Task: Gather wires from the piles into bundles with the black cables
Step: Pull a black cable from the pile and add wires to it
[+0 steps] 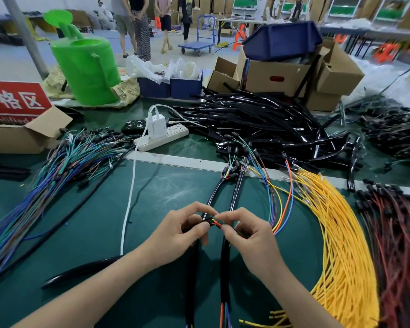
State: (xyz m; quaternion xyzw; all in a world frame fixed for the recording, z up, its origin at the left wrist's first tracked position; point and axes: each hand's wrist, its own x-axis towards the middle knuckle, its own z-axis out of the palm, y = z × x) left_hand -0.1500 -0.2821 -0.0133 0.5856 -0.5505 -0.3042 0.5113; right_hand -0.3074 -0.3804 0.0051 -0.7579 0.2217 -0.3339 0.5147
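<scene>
My left hand (182, 229) pinches the end of a black cable sleeve (212, 197) at the middle of the green mat. My right hand (249, 235) grips a small bunch of coloured wires (216, 222) touching that sleeve's mouth. A second black cable (225, 263) with wires inside runs under my right hand toward me. Loose coloured wires (283, 204) arc to the right of my hands. A thick pile of yellow wires (341, 233) lies at right, with red and dark wires (398, 233) beyond it. Black cables (265, 121) are heaped at the back.
Finished coloured bundles (64, 166) lie at left beside a cardboard box (26, 136). A white power strip (162, 137) with a charger trails a white cord (129, 204) across the mat. A green watering can (88, 67), boxes and blue bins stand behind. People stand far back.
</scene>
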